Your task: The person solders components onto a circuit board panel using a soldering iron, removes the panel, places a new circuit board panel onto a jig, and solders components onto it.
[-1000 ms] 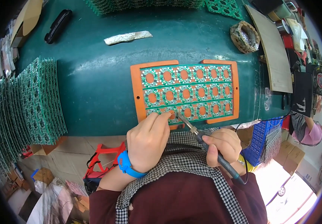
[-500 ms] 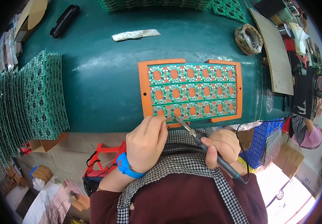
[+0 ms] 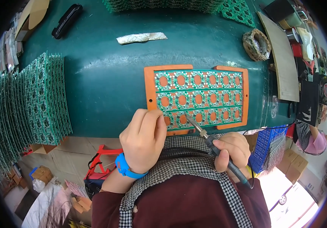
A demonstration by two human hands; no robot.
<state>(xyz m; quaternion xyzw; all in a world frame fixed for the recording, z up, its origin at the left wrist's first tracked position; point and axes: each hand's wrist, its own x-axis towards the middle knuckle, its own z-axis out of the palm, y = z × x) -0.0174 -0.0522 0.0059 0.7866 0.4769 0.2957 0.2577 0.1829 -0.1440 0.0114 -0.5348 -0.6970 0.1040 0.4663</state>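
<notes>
A green circuit board panel (image 3: 198,90) with rows of round cutouts lies in an orange frame (image 3: 150,85) at the table's near edge. My right hand (image 3: 233,151) grips a soldering iron (image 3: 212,143) by its dark handle. Its metal tip points up and left, at the second cutout of the nearest row. My left hand (image 3: 142,131) wears a blue wristband (image 3: 123,166) and covers the panel's near left corner. Its thumb and forefinger are pinched together; whatever they hold is too small or hidden to make out.
Upright green boards (image 3: 42,102) stand packed at the left, with more boards (image 3: 163,4) at the far edge. Beyond the frame lies a crumpled silvery strip (image 3: 142,38). A roundish brown holder (image 3: 256,45) and a wooden board (image 3: 281,60) sit at the right.
My left hand has drawn back left, away from the iron's tip. The tip has shifted from the cutout's lower edge toward its upper right. The whole view has moved slightly.
</notes>
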